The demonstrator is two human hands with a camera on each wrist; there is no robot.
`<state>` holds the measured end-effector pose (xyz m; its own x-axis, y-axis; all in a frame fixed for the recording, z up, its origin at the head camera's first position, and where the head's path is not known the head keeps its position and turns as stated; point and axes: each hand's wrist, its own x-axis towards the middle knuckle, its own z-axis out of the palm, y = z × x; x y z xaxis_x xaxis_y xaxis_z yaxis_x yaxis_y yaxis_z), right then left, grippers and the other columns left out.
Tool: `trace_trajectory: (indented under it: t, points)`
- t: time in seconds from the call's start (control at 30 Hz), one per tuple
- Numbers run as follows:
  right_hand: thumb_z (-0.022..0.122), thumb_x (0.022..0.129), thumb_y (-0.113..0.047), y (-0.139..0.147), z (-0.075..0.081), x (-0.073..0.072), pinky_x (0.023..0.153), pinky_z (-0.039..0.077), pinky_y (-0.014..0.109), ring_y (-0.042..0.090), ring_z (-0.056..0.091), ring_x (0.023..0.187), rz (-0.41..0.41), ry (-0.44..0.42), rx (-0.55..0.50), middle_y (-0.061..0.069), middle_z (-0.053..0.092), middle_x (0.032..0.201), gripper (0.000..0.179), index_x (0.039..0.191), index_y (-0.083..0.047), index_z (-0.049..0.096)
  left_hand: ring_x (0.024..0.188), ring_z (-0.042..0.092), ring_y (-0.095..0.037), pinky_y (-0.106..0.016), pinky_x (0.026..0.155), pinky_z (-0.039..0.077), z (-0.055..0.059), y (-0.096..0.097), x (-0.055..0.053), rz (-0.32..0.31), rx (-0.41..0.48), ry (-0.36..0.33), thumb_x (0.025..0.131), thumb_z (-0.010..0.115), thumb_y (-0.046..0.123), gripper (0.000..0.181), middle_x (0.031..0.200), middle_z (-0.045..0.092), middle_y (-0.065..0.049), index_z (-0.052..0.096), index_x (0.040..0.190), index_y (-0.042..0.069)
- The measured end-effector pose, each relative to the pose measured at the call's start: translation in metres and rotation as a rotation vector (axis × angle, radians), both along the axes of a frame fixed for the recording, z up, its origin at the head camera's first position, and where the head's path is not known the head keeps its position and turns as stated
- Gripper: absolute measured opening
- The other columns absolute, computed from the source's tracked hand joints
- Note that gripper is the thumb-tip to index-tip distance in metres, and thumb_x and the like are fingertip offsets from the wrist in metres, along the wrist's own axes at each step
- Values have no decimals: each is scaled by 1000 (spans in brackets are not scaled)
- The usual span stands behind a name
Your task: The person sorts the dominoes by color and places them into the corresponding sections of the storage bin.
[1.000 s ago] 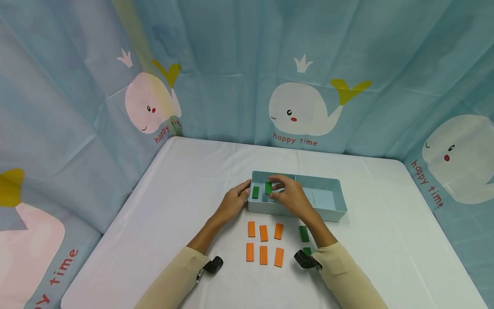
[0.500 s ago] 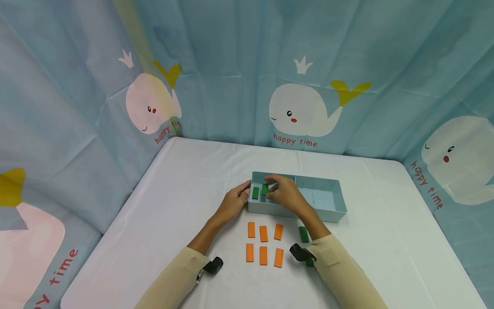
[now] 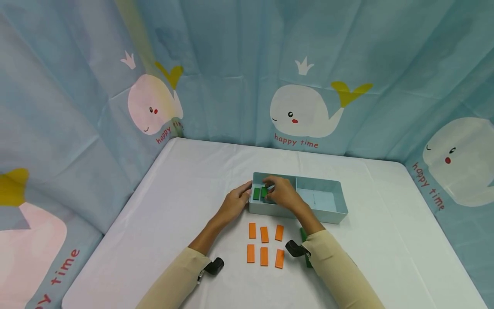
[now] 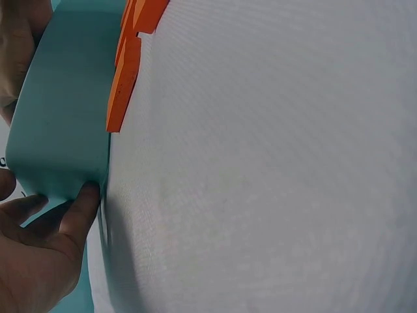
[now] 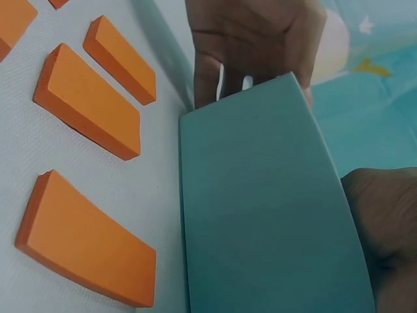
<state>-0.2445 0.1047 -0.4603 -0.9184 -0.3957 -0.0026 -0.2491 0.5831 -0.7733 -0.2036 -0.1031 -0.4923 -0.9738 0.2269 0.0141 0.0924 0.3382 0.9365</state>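
Note:
A pale blue-green box (image 3: 297, 210) with two compartments stands on the table. Inside its left compartment my right hand (image 3: 283, 193) pinches a flat green block (image 3: 264, 192) between thumb and fingers. Just left of that lies another green block (image 3: 256, 194). My left hand (image 3: 232, 202) rests against the box's left end. In the left wrist view, the fingers (image 4: 78, 215) of that hand touch the end wall with their tips, fairly straight. The box wall (image 5: 260, 189) hides the right hand's fingertips in the right wrist view.
Several orange blocks (image 3: 264, 256) lie in two rows in front of the box. Green blocks (image 3: 303, 234) to their right are partly covered by the right forearm. A divider (image 3: 296, 182) separates the box's compartments. Whale-print curtains (image 3: 227, 107) surround the white table (image 3: 204, 171).
My right hand has moved slightly left and down into the left compartment, bringing the pinched green block closer to the other one. The left hand has stayed at the box's end.

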Motion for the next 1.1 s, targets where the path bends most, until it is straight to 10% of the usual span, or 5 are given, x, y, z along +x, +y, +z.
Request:
trace_trajectory:
  t: [1.1]
  points:
    - [74, 95, 4, 1, 2, 3, 92, 64, 46, 37, 73, 118, 3, -18, -14, 25, 64, 141, 51, 145, 0, 61, 157, 36, -27, -51, 128, 33, -1, -1, -1, 1, -10, 3, 116, 44, 32, 53, 167, 44, -4, 40, 164, 11]
